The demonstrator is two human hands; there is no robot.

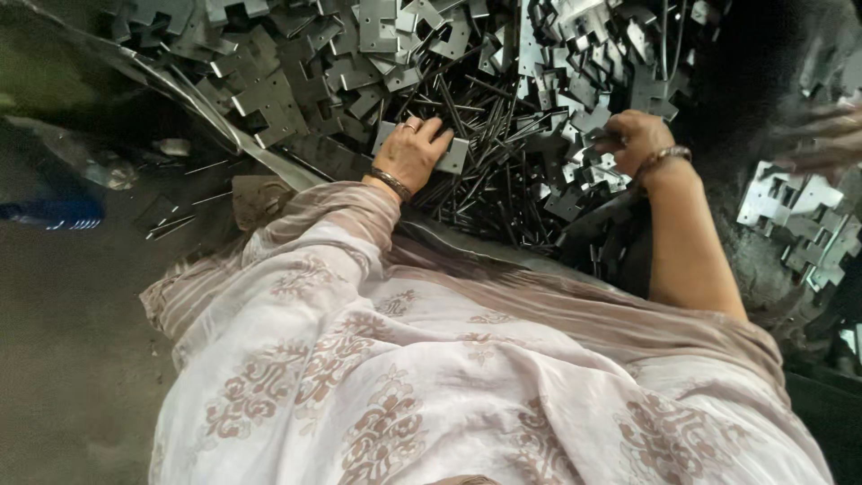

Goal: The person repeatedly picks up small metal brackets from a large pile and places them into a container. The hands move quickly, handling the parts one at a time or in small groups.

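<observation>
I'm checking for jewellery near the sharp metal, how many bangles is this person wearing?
2. One bangle on the left wrist, beside the left hand resting on a flat plate; another bangle on the right wrist, behind the right hand among the rods. The sleeve may hide more.

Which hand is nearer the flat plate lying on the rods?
Left. The left hand rests on the flat plate, fingers over it. The right hand is off to its right, among smaller plates.

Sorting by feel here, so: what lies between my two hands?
In the head view, a heap of thin dark metal rods lies between the left hand and right hand.
</observation>
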